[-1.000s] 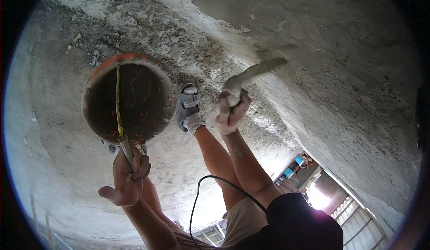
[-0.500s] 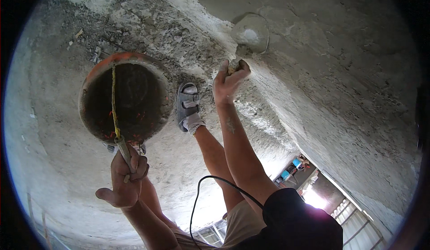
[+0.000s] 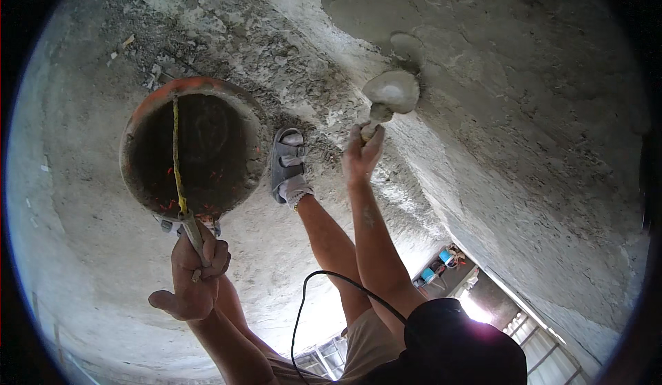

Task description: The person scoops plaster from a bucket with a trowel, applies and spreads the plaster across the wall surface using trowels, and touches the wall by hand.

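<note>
Cable (image 3: pixel 303 295), black, thin, looping up between the two forearms from the lower edge, nearest the camera; beside it beige shorts (image 3: pixel 365 343) and a dark rounded shape at the lower right.

Left hand (image 3: pixel 194 275): fingers wrapped tight round the yellowish handle (image 3: pixel 178 157) of a bucket, thumb standing out to the left. Grip is a full fist on the handle's lower end.

Bucket (image 3: pixel 196 147): orange rim, round, hanging directly beyond the left fist, its mouth turned to the camera. Inside walls dark and coated with grey mortar, orange showing through in flecks. The handle crosses the mouth from the fist to the far rim.

Foot (image 3: pixel 288 168): in a grey strapped sandal with a white sock, just right of the bucket, between the two hands, set on the rough floor (image 3: pixel 83 199).

Right hand (image 3: pixel 360 156): closed firmly round the short handle of a trowel, arm stretched out away from the body.

Trowel (image 3: pixel 389 92): blade just beyond the right fist, rounded, smeared pale grey, lying at the face of the wall (image 3: pixel 524 109). A fresh darker dab of mortar (image 3: pixel 407 46) sits on the wall just past the blade.

Wall: grey rough plaster, filling the side right of the right hand; crumbled mortar debris lies along its foot, beyond the bucket and foot.
</note>
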Motion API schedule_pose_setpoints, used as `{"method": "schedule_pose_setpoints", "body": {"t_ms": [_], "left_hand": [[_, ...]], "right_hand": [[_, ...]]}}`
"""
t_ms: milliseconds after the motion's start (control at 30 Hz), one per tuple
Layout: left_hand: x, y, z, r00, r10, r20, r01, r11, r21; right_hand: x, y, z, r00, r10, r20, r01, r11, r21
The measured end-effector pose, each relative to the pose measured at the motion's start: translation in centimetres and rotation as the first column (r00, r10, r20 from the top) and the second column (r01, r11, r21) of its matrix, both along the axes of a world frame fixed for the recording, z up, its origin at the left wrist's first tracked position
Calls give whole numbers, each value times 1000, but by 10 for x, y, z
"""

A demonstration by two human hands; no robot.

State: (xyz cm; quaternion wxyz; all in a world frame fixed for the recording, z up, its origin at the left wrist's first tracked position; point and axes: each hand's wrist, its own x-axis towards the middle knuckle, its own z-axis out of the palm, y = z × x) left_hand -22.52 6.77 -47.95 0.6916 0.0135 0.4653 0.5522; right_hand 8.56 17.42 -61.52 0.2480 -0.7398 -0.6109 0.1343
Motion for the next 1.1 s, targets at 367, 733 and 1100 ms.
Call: {"method": "schedule_pose_setpoints", "body": {"t_ms": [367,733,1100], "left_hand": [[-4,-2,-1,999,34,12,-34,999,-1],[-9,-6,-10,999,49,17,-49,999,-14],[-19,-4,-7,999,46,-3,-46,999,3]], "right_hand": [[-22,43,35,994,111,3,-105,949,-297],[-9,11,5,996,18,-83,-25,997,-76],[19,-23,-60,969,-173,178,215,942,-258]]}}
